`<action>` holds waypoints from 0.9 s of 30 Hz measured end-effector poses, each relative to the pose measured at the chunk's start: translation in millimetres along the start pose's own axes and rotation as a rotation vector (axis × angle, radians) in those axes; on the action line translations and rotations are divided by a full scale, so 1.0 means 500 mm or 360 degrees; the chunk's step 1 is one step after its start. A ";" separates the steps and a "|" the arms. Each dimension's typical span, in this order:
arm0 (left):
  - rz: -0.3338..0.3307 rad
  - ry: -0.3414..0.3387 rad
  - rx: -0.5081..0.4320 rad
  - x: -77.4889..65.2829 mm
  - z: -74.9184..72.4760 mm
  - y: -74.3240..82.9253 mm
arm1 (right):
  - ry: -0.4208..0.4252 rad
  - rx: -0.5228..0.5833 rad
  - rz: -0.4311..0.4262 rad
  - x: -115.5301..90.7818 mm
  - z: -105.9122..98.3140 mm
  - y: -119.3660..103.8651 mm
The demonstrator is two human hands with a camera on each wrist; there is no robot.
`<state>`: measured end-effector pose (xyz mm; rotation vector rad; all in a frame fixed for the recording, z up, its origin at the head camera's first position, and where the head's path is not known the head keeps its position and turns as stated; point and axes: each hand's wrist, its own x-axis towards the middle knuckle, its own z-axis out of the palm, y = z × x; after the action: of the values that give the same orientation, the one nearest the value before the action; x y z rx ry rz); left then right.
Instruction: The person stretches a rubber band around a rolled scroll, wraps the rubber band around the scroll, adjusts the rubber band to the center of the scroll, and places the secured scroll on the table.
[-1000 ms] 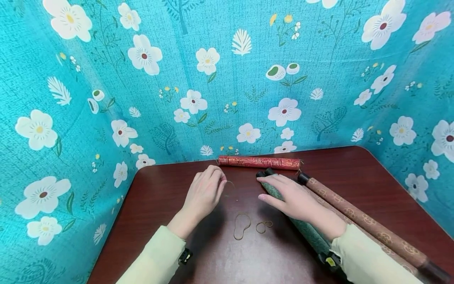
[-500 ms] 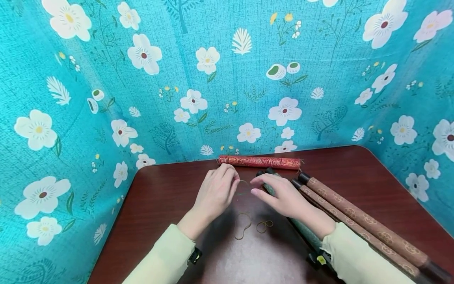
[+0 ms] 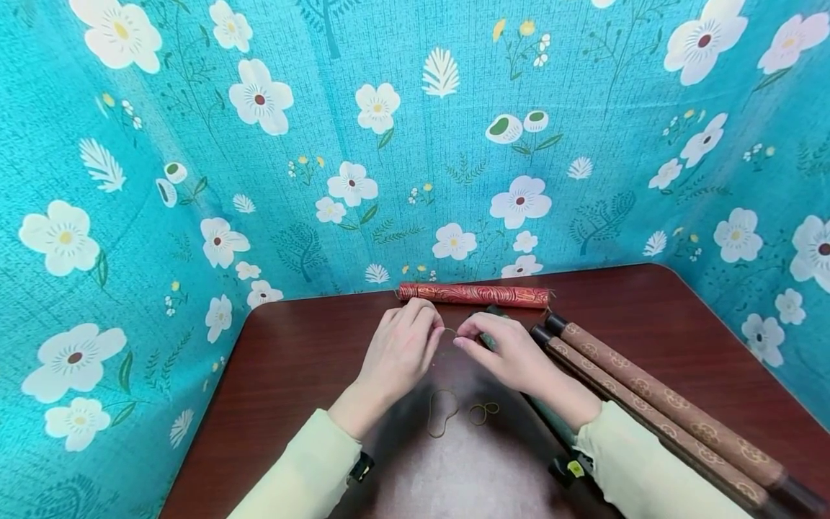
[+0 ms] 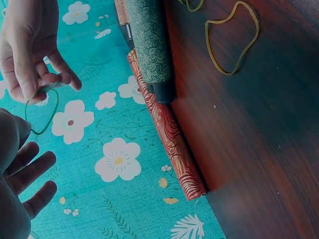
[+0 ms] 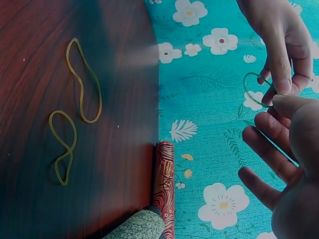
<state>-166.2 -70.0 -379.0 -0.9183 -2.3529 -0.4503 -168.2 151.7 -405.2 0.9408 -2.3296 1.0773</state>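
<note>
A thin green rubber band (image 4: pixel 54 113) hangs as a loop between the two hands, above the table. My left hand (image 3: pixel 400 344) pinches one side of it between thumb and finger. On the opposite side, the thumb and fingers of my right hand (image 3: pixel 509 355) pinch the same band. The fingertips of both hands are close, a short gap apart. In the right wrist view two yellowish rubber bands lie on the table: a long loop (image 5: pixel 100 102) and one twisted into a figure eight (image 5: pixel 75 134).
Behind the hands, a red patterned roll (image 3: pixel 476 295) lies along the table's back edge. A green patterned roll (image 4: pixel 149 45) with black ends is partly under the right arm. Two brown patterned rolls (image 3: pixel 648 382) lie slanted at the right. A flowered curtain (image 3: pixel 415 158) surrounds the table.
The left hand has moved right with the band, and the right hand has moved left to meet it. The right fingers have closed on the band.
</note>
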 end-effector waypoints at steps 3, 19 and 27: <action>-0.0002 0.0006 -0.0005 0.000 0.002 0.000 | 0.0011 -0.0013 -0.0015 0.001 -0.001 0.000; -0.0344 -0.0096 -0.0364 -0.031 0.025 -0.019 | 0.0031 0.0013 0.0017 0.010 -0.021 0.005; -0.0418 -0.0131 -0.0553 -0.040 0.035 -0.012 | -0.0007 0.0079 0.0088 0.010 -0.025 0.004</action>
<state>-165.2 -75.7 -405.7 -0.7890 -2.5283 -0.9679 -172.0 160.4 -395.6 0.9026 -2.3551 1.1605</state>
